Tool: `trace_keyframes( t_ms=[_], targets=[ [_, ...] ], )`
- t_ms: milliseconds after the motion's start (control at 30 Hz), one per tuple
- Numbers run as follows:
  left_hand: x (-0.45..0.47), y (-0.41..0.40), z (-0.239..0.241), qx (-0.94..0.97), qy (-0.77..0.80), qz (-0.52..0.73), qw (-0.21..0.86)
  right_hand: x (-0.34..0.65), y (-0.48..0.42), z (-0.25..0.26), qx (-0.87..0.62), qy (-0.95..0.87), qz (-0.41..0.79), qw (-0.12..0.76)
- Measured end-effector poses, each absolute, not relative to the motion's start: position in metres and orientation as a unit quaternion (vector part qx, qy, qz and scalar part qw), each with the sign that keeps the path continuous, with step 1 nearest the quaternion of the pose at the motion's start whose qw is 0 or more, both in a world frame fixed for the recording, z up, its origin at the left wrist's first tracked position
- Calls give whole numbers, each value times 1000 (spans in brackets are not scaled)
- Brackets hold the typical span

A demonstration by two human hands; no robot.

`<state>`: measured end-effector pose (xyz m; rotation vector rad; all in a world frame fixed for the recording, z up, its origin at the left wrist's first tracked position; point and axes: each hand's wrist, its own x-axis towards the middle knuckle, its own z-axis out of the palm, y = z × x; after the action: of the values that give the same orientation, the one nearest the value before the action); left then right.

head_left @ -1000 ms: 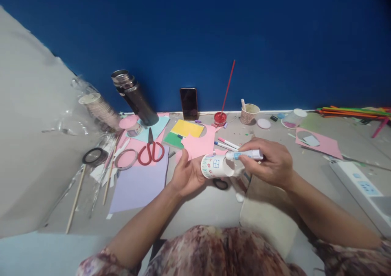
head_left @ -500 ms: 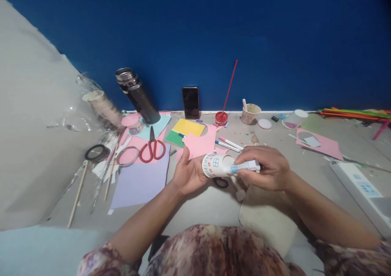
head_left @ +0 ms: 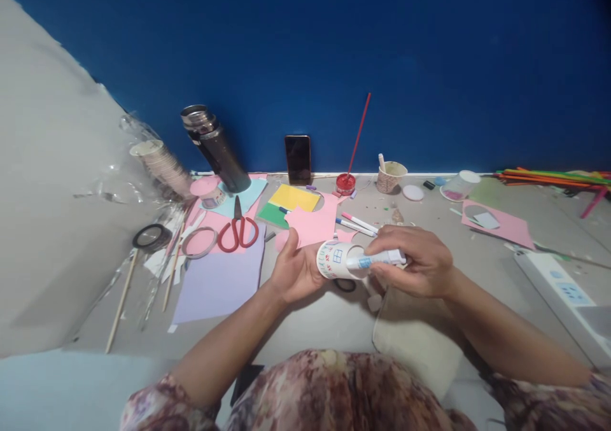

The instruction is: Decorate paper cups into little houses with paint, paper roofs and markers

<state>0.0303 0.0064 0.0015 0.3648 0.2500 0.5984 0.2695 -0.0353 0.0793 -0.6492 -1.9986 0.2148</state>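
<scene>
A small white paper cup lies on its side in my left hand, its base against the palm. Blue window lines and red and teal marks are drawn on its wall. My left thumb stands up, away from the cup; the other fingers are partly hidden behind it. In my right hand is a white tube with a blue label, pinched between thumb and fingers. The tube points left, its end at the cup's right-hand rim. Whether it touches the cup I cannot tell.
Red-handled scissors, purple paper and tape rolls lie left. Behind stand a dark flask, a phone, a red stick in a lid and a patterned cup. A power strip lies right.
The tube in my right hand has shifted slightly and its end sits a little further left at the cup's rim. My left hand and the cup have barely moved.
</scene>
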Motion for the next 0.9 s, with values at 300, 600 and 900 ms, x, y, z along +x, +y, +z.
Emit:
trace_keyframes(
  t_ms=[300,600,900],
  targets=[
    [31,7,1,165,115,305,931,277,-35,84,-387,-812,-12,436],
    [34,5,6,218,121,352,902,275,-43,92,-418,-815,72,396],
    [35,3,9,233,112,336,905,266,-48,89,-472,-730,143,473]
  ],
)
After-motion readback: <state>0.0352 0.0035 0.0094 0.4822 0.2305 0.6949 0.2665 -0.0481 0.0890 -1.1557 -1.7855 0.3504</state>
